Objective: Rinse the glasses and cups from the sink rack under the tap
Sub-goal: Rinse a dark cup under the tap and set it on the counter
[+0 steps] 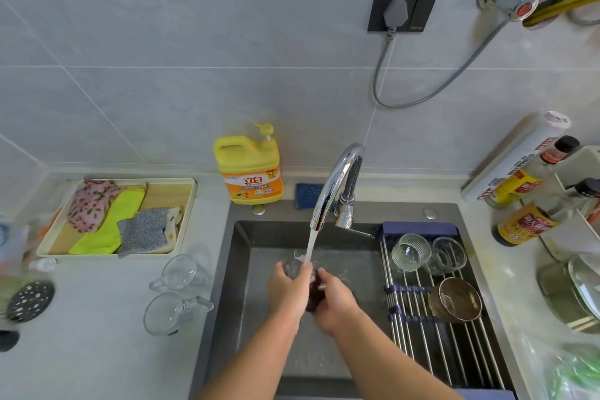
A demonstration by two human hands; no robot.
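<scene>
Water runs from the chrome tap [337, 185] into the dark sink [240, 269]. Under the stream, my left hand [287, 289] and my right hand [334, 302] both grip one dark tinted glass [313, 294], mostly hidden between them. On the roll-up sink rack [418, 328] lie a ribbed clear glass [410, 252], a plain clear glass [448, 255] and a brown glass cup [456, 300]. Two clear handled glass mugs [181, 274] [172, 313] lie on their sides on the counter left of the sink.
A yellow detergent bottle [248, 169] and a blue sponge [306, 195] stand behind the sink. A tray of cloths [123, 217] sits at the left. Sauce bottles [526, 221], a foil roll [516, 156] and a lidded pot [578, 295] crowd the right counter.
</scene>
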